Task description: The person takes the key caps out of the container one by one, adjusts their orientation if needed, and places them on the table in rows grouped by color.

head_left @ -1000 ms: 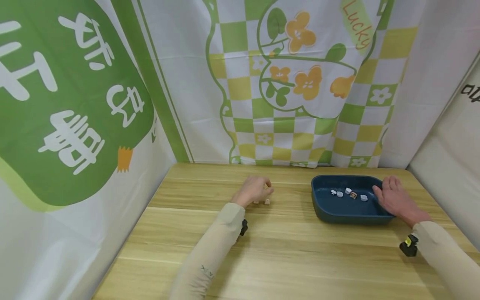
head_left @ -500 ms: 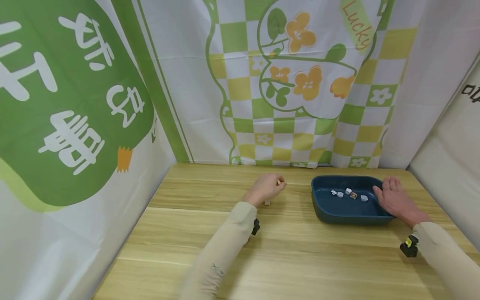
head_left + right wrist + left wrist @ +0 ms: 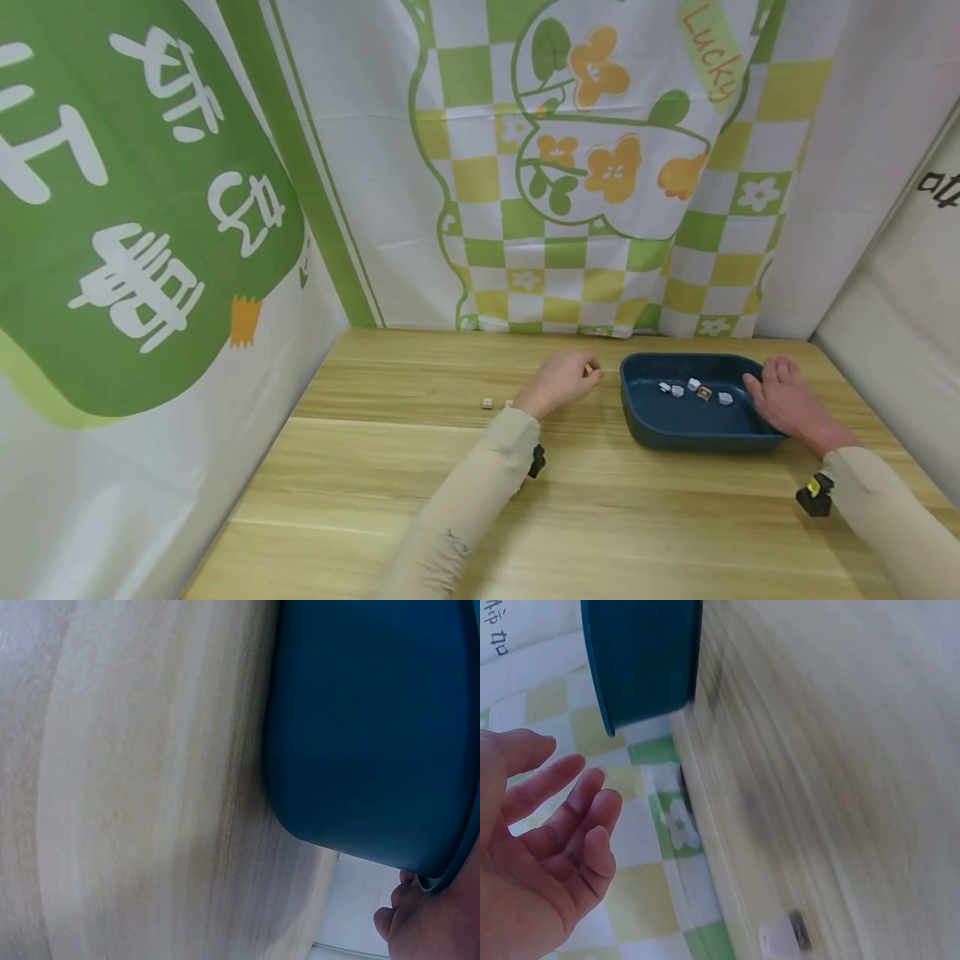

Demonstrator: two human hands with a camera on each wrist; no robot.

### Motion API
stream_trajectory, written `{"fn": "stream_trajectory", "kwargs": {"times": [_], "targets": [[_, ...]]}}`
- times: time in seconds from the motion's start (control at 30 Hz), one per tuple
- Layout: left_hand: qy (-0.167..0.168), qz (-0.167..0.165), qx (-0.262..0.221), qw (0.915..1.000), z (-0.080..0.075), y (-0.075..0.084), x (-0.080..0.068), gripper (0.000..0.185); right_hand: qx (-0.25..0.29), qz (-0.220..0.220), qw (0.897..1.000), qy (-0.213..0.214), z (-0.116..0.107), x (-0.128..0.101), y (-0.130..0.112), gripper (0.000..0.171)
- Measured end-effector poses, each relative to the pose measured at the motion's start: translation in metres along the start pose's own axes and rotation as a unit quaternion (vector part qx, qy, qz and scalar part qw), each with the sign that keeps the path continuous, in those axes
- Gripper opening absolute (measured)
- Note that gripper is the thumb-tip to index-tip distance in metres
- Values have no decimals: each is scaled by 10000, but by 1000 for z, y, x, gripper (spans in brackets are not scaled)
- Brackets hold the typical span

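Observation:
My left hand (image 3: pixel 587 372) hovers over the wooden table (image 3: pixel 600 517), just left of a dark blue tray (image 3: pixel 637 417), and pinches a small tan cube (image 3: pixel 589 367) at its fingertips. The left wrist view shows that hand's palm and loosely curled fingers (image 3: pixel 585 825) close to the tray's outer wall (image 3: pixel 641 660); the cube is hidden there. My right hand (image 3: pixel 767 377) holds the tray's right rim, its fingertips (image 3: pixel 401 915) against the outer wall (image 3: pixel 367 727). Several small pale pieces (image 3: pixel 693 388) lie inside the tray.
Two small cubes (image 3: pixel 487 403) lie on the table behind my left hand. Another pale piece (image 3: pixel 780 937) shows near the table's back edge. Printed green and white cloth (image 3: pixel 570 183) hangs along the back and both sides of the table.
My left hand has lifted a small cube off the table and carried it rightward to the tray's left edge. The right hand has stayed on the tray's rim.

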State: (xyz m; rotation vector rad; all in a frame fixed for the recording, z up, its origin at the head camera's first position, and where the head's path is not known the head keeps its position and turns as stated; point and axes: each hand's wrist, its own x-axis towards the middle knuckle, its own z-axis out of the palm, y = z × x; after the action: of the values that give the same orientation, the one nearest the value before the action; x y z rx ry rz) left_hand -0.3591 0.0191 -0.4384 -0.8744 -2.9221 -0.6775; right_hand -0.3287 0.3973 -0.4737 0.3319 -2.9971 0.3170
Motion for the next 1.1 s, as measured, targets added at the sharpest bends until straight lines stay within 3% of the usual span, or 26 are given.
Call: {"fn": "stream_trajectory", "kwargs": {"times": [0.37, 0.7, 1.1], "targets": [[385, 186, -1, 9991, 11, 31, 11, 24, -104, -6, 9999, 11, -1, 1, 2, 70], [428, 442, -122, 9980, 23, 55, 20, 22, 48, 44, 10000, 57, 3, 0, 2, 74], [294, 456, -544, 9970, 35, 79, 29, 20, -26, -73, 9999, 121, 3, 2, 3, 72]]}}
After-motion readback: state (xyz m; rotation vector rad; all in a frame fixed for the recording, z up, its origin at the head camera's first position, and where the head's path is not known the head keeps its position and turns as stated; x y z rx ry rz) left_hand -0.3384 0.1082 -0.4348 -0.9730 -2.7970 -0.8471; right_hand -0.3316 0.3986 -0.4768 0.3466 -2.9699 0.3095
